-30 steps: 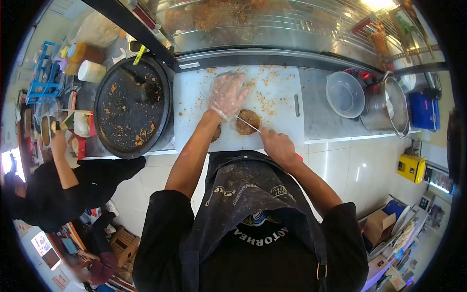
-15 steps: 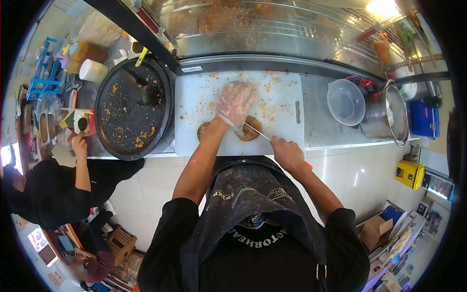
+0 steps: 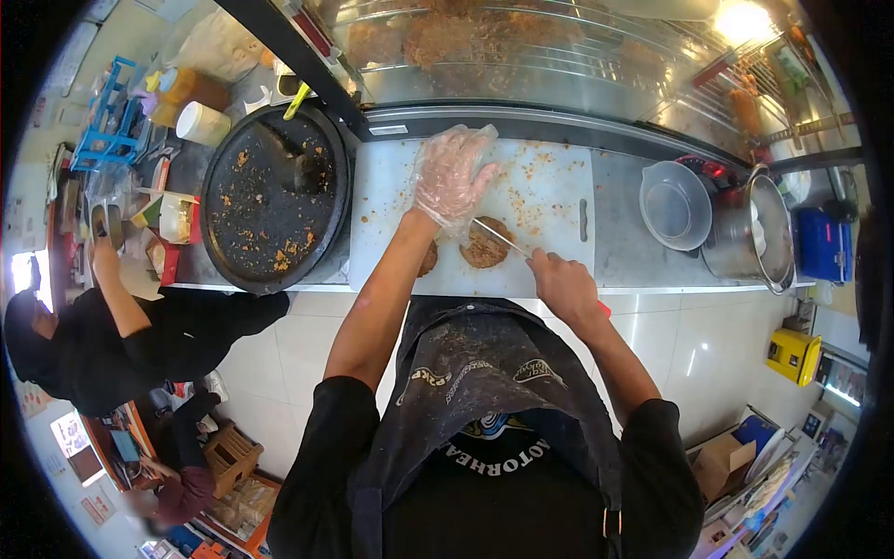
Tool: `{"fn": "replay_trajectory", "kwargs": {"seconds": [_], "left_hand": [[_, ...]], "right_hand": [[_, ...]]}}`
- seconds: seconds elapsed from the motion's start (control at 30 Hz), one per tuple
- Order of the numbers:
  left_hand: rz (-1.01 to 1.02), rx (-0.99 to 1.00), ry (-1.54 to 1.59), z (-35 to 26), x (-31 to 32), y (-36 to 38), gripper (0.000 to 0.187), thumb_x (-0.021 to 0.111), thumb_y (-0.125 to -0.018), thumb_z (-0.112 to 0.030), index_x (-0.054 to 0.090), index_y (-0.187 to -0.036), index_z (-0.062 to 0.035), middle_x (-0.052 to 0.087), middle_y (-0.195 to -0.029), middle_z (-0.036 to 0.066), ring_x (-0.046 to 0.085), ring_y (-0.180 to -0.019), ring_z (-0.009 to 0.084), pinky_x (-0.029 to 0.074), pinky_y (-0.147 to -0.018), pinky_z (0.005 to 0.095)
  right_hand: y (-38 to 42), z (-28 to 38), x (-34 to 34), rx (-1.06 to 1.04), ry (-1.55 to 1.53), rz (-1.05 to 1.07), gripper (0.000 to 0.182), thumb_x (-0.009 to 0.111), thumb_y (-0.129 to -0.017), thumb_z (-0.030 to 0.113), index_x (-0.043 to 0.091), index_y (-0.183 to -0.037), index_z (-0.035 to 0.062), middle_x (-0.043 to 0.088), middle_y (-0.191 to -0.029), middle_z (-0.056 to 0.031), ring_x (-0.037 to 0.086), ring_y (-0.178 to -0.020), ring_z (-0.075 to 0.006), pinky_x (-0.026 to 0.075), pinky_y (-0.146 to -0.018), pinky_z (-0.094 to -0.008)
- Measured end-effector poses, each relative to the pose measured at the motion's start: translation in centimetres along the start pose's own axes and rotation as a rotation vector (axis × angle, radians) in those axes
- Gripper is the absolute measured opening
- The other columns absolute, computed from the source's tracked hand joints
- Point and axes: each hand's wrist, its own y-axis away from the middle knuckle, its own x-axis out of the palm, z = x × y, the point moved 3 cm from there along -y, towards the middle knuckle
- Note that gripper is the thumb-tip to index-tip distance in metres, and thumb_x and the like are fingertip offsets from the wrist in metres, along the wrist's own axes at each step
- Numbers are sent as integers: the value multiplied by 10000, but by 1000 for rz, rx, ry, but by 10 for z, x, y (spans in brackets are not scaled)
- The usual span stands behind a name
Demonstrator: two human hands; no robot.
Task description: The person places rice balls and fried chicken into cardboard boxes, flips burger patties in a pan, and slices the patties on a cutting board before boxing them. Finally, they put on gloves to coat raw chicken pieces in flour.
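Note:
My left hand [image 3: 453, 177], in a clear plastic glove, is over the white cutting board [image 3: 377, 200], its fingers spread and pointing toward the board's far edge. My right hand [image 3: 563, 287] is closed round the red handle of a knife [image 3: 503, 238]. The thin blade reaches left over a round brown patty [image 3: 486, 247] near the board's front edge. A second patty [image 3: 428, 259] lies to its left, partly hidden by my left forearm. Orange-brown crumbs are scattered over the board.
Left of the board lies a big round black pan [image 3: 223, 214] with crumbs. To the right are a clear plastic bowl [image 3: 672, 207] and a steel pot [image 3: 771, 224]. A glass case frame [image 3: 559, 128] runs along the back. A co-worker [image 3: 102, 345] stands at the far left.
My left hand has moved away from me, its fingers spreading, uncovering more of the right patty. The co-worker's hand has moved left. The view has shifted slightly.

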Motion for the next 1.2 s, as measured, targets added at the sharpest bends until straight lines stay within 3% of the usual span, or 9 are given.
{"fn": "replay_trajectory", "kwargs": {"seconds": [0.23,0.33,0.43,0.6,0.83,1.0,1.1,1.2], "left_hand": [[78,-47,30,-4,14,2,423,613,-869,-317,567,-1188,-43,597,-1134,199,523,-1084,395,379,-961,496],[58,-107,64,-7,7,10,403,609,-850,-336,603,-1148,-64,616,-1112,158,531,-1088,349,385,-965,475],[69,-75,34,-19,-9,28,386,623,-840,-312,601,-1122,-50,620,-1095,166,536,-1073,357,393,-940,483],[46,-74,15,-21,-10,50,386,644,-823,-276,593,-1114,-29,620,-1081,182,542,-1039,382,400,-918,488],[77,-124,10,-17,-4,48,379,644,-819,-265,591,-1105,-21,614,-1094,188,536,-1045,386,394,-927,497],[188,-140,-43,-1,11,49,380,609,-840,-280,578,-1137,-45,600,-1112,174,512,-1087,375,377,-959,493],[178,-94,-43,11,9,38,378,590,-850,-284,574,-1151,-57,598,-1106,170,505,-1096,371,367,-975,487],[174,-77,0,11,17,40,377,584,-850,-280,573,-1157,-61,597,-1113,167,505,-1098,368,360,-984,482]], "right_hand": [[-1,-10,2,14,-13,43,218,486,-950,266,512,-874,64,632,-690,-138,643,-576,-339,521,-532,-439],[12,-4,-5,-12,-31,61,225,484,-952,274,515,-880,63,635,-697,-142,645,-579,-337,522,-539,-440],[20,-1,0,-48,-45,108,226,478,-955,280,520,-889,67,638,-704,-144,646,-580,-336,523,-540,-437],[24,-2,17,-92,-38,141,221,470,-959,282,525,-901,76,636,-701,-135,651,-587,-326,523,-531,-429],[26,3,20,-54,-36,161,98,494,-893,168,520,-886,74,632,-714,-125,663,-588,-304,534,-524,-403],[12,19,33,25,-20,167,84,503,-867,142,517,-899,66,637,-723,-122,674,-624,-307,546,-554,-404],[0,20,36,24,-71,168,102,496,-891,162,520,-918,66,643,-731,-130,675,-651,-323,550,-580,-421],[6,8,26,67,-145,298,138,472,-931,190,522,-927,61,655,-761,-155,669,-663,-355,545,-601,-446]]}}
